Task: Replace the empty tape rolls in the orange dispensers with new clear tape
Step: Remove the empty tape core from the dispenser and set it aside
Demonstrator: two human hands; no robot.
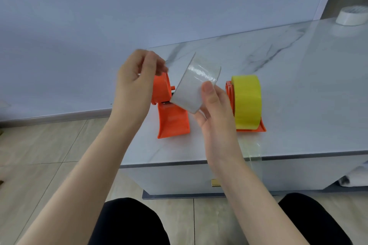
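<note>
Clear tape roll (pixel 194 83): tilted, in the air just above the left orange dispenser (pixel 173 121), close to its hub.
Right hand (pixel 217 117): grips the clear roll, thumb on its outer face, fingers beneath.
Left hand (pixel 135 85): fingers curled, tips together by the left dispenser's wheel; whether pinching a tape end, cannot tell.
Right orange dispenser (pixel 229 93): upright, loaded with a yellow roll (pixel 248 99), clear strip (pixel 252 151) trailing over the edge.
Marble table (pixel 298 85): carries both dispensers; white tape roll (pixel 351 16) at the far right corner.
</note>
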